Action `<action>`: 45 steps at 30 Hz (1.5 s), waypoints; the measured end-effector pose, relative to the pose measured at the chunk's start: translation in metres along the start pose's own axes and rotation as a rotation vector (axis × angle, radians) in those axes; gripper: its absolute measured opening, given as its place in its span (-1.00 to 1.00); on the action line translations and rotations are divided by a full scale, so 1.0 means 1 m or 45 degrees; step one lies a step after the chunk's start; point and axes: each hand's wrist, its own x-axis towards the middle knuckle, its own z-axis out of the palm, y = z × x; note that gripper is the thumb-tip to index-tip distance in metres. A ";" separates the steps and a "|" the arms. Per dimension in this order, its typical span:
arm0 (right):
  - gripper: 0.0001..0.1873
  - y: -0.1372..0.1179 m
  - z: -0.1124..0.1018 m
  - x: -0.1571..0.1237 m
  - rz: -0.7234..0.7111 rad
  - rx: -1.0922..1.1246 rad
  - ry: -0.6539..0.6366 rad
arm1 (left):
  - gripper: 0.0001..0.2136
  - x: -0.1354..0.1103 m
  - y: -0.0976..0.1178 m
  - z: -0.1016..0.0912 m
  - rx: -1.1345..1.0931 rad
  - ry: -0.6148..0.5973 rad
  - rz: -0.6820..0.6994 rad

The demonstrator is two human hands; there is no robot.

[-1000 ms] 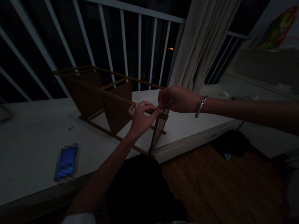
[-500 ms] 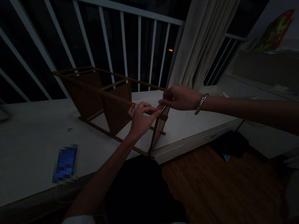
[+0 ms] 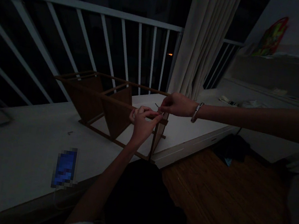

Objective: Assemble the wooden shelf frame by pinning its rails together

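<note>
Rack (image 3: 116, 116) lies along the white ledge (image 3: 29, 146), a placing that likely brings its right end within reach. The left hand (image 3: 144, 124) is clamped on the upper rail (image 3: 118, 102) near that end, seemingly for steadiness. The right hand (image 3: 178, 105), pinched on a thin rod (image 3: 156, 105) (too dark to identify), works close beside it, apparently for fine control.

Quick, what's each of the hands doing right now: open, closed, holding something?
Left hand: closed on the brown wooden open-sided rack; anything smaller pinched there cannot be told.
Right hand: closed, pinching a thin, dark, stick-like piece, material unclear.
</note>
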 end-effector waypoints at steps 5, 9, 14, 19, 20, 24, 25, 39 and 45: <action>-0.75 0.004 0.003 0.000 -0.108 -0.002 0.022 | -0.83 -0.002 0.000 0.000 0.051 -0.024 0.006; -0.76 0.001 0.002 -0.003 -0.176 -0.007 0.032 | -0.85 -0.003 -0.001 0.000 0.056 -0.048 0.035; -0.77 -0.005 0.000 -0.004 -0.196 0.009 0.017 | -0.86 -0.003 -0.002 0.000 0.035 -0.052 0.042; -0.73 -0.004 0.002 -0.001 -0.238 0.141 -0.101 | -0.83 0.000 -0.001 -0.001 0.001 -0.006 -0.055; -0.72 -0.003 0.004 0.000 -0.232 0.185 -0.121 | -0.83 0.000 -0.001 0.000 -0.002 0.005 -0.070; -0.74 0.001 0.009 0.005 -0.160 0.324 -0.173 | -0.83 -0.001 0.000 0.001 -0.022 0.021 -0.078; -0.74 0.002 0.010 0.006 -0.144 0.343 -0.176 | -0.84 -0.002 0.000 0.001 -0.020 0.022 -0.077; -0.73 -0.008 -0.003 -0.001 -0.012 0.173 -0.184 | -0.89 -0.005 0.003 0.000 -0.012 -0.015 -0.111; -0.76 -0.016 -0.004 -0.004 0.027 0.091 -0.143 | -0.81 -0.007 0.003 -0.002 -0.029 -0.055 -0.113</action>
